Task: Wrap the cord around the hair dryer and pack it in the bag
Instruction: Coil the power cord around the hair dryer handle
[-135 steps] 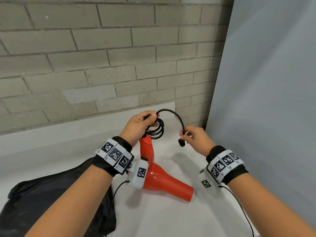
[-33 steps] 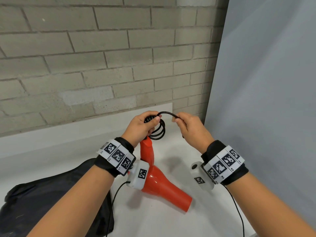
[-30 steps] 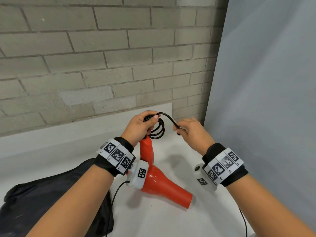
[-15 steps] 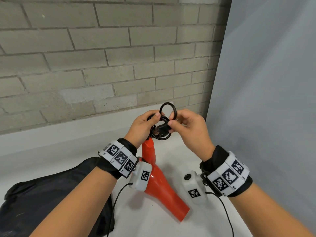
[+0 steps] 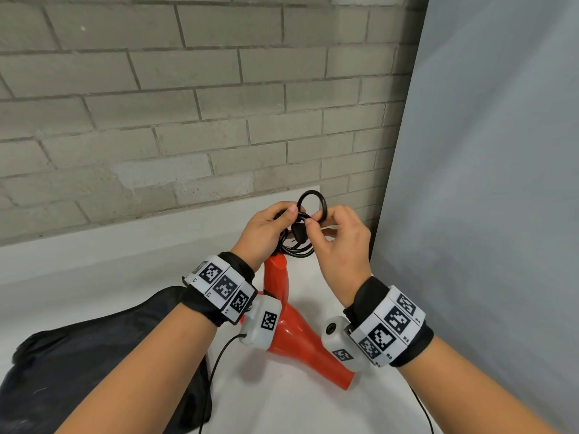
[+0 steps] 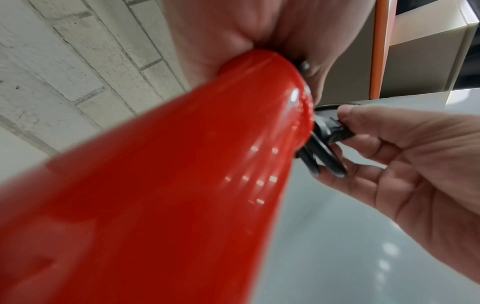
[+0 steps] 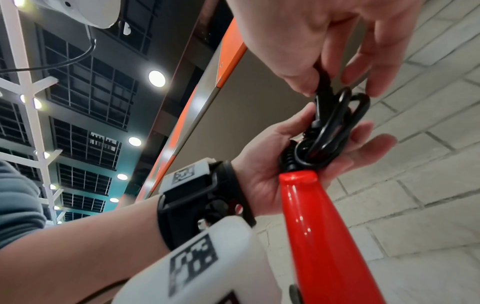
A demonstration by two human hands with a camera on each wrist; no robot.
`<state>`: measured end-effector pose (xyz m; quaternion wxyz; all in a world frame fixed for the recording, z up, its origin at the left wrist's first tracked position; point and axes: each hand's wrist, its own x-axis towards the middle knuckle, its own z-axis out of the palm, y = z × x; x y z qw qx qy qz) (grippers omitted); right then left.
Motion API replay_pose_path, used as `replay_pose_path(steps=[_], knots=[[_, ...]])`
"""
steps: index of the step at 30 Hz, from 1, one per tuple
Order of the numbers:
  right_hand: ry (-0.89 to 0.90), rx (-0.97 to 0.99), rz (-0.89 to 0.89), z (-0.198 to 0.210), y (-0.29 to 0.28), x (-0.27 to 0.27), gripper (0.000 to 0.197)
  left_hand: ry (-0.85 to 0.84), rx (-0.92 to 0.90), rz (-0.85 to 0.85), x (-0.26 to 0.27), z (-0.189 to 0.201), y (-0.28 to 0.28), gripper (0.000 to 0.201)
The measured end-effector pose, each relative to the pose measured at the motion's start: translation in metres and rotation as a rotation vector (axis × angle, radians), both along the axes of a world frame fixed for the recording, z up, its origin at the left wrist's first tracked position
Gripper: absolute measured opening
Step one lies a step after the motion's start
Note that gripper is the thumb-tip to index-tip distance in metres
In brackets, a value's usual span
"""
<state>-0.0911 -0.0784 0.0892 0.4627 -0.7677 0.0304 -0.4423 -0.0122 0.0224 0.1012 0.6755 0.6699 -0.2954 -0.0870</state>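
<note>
The red hair dryer (image 5: 291, 333) stands tilted on the white table, handle up and nozzle toward me. Its handle (image 6: 168, 185) fills the left wrist view. My left hand (image 5: 282, 220) grips the coiled black cord (image 7: 324, 133) bunched at the handle's tip. My right hand (image 5: 313, 220) pinches the plug (image 6: 335, 131) between thumb and fingertips, right against the coil. One small loop of cord (image 5: 310, 205) stands up above both hands. The black bag (image 5: 94, 355) lies slack at the lower left, partly under my left forearm.
A grey brick wall (image 5: 188, 120) runs along the table's back edge. A grey panel (image 5: 485, 183) closes off the right side. Thin black sensor cables (image 5: 216, 371) trail from both wristbands across the table.
My right hand has brought the cord's free end from the right in to the coil, forming a small loop above the hands. The dryer's nozzle has swung nearer to me.
</note>
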Motion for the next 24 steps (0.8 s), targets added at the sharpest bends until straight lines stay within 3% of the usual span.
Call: replay_pose_path(steps=[7, 13, 16, 20, 24], knots=[[0.012, 0.08, -0.008, -0.007, 0.003, 0.006, 0.015, -0.03, 0.049, 0.01, -0.002, 0.0, -0.002, 0.025], [0.046, -0.103, -0.045, -0.011, 0.007, 0.013, 0.02, 0.013, 0.067, -0.011, -0.001, -0.001, 0.0, 0.027], [0.066, -0.045, -0.031, -0.012, 0.007, 0.021, 0.027, 0.001, 0.09, -0.015, -0.002, 0.0, 0.001, 0.026], [0.184, 0.044, 0.143, -0.007, 0.001, 0.031, 0.039, -0.018, 0.139, 0.001, -0.003, 0.002, 0.0, 0.022], [0.304, -0.085, 0.271, -0.007, -0.01, 0.031, 0.039, -0.083, 0.098, -0.025, -0.005, 0.003, 0.003, 0.018]])
